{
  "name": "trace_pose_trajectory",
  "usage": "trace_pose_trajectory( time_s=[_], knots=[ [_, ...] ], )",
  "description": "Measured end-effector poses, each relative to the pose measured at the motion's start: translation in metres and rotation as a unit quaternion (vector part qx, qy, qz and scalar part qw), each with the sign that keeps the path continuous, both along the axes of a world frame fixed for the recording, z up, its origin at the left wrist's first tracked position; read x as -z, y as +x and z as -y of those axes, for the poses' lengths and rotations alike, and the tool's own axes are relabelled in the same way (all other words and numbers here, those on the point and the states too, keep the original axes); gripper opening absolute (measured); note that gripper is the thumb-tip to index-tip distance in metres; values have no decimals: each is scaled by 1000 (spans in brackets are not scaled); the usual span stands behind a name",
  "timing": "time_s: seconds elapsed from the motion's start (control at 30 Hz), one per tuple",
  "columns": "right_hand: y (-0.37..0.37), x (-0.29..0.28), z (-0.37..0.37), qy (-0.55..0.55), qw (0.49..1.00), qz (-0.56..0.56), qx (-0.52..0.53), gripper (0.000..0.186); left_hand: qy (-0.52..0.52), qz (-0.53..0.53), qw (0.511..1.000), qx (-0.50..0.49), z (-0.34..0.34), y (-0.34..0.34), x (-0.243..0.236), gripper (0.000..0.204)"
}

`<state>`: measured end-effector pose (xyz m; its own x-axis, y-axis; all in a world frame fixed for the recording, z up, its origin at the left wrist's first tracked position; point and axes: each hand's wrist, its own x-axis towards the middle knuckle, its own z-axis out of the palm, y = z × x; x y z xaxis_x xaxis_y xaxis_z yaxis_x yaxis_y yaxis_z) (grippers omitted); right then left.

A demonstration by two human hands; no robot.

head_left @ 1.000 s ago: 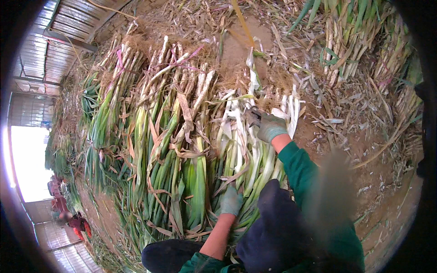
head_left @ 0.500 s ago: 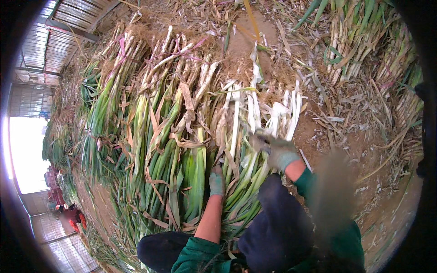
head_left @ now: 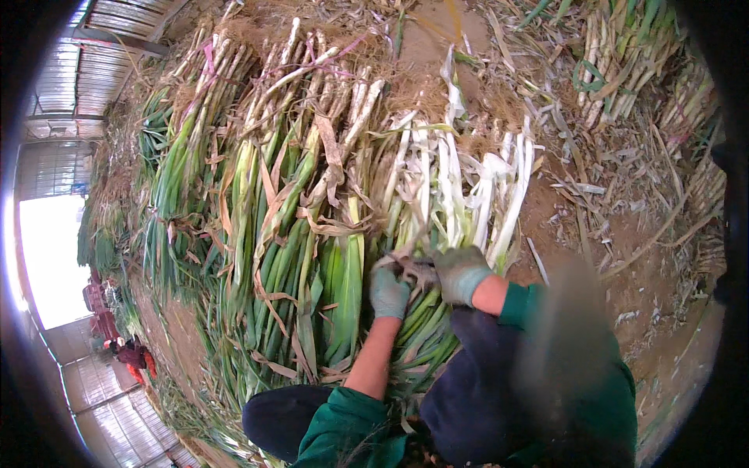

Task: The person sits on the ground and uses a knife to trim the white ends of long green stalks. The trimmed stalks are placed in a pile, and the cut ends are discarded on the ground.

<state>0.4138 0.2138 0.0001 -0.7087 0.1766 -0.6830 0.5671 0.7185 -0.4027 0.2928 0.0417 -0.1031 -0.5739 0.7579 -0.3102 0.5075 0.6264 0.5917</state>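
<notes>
My left hand (head_left: 389, 295), in a pale grey-green glove, is closed on withered leaves (head_left: 418, 271) low on a long green onion. Just to its right, my gloved right hand (head_left: 462, 277) is closed on the other end of these leaves; its fingertips are partly hidden. Below and between the hands run green onion tops (head_left: 417, 331). Beyond my right hand lie several peeled green onions (head_left: 449, 183) with clean white shanks, roots pointing away. To the left of my left hand rest unpeeled green onions (head_left: 292, 234) with brown dry leaves hanging over them.
Bundles tied with pink string (head_left: 209, 58) lie at the far left, and another bundle (head_left: 624, 58) at the far right. Peeled-off scraps (head_left: 601, 187) litter the soil floor. My dark-clad knees (head_left: 285, 421) are close to the onions. Another person (head_left: 134, 357) is in the left background.
My left hand has risen from the green tops and come beside my right hand. My right hand has shifted slightly left and nearer, and withered leaves now stretch between them.
</notes>
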Motion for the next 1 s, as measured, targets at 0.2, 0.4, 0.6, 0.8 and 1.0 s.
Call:
trace_pose_trajectory(
  time_s=[0.2,0.4,0.6,0.8,1.0],
  knots=[
    [-21,15,-41,52,993,6,108,57,-15,-32,996,-78,16,-28,49,43],
    [-26,-14,-22,8,1000,14,24,46,-56,48,994,-80,59,-80,142,37],
    [4,1,-21,0,998,66,-15,60,-5,228,960,-162,5,-50,106,37],
    [8,1,-57,46,987,-31,154,55,-205,58,971,-106,18,-57,31,49],
    [17,-22,-12,-52,998,37,-18,58,-181,85,956,-217,10,-52,10,71]
  ],
)
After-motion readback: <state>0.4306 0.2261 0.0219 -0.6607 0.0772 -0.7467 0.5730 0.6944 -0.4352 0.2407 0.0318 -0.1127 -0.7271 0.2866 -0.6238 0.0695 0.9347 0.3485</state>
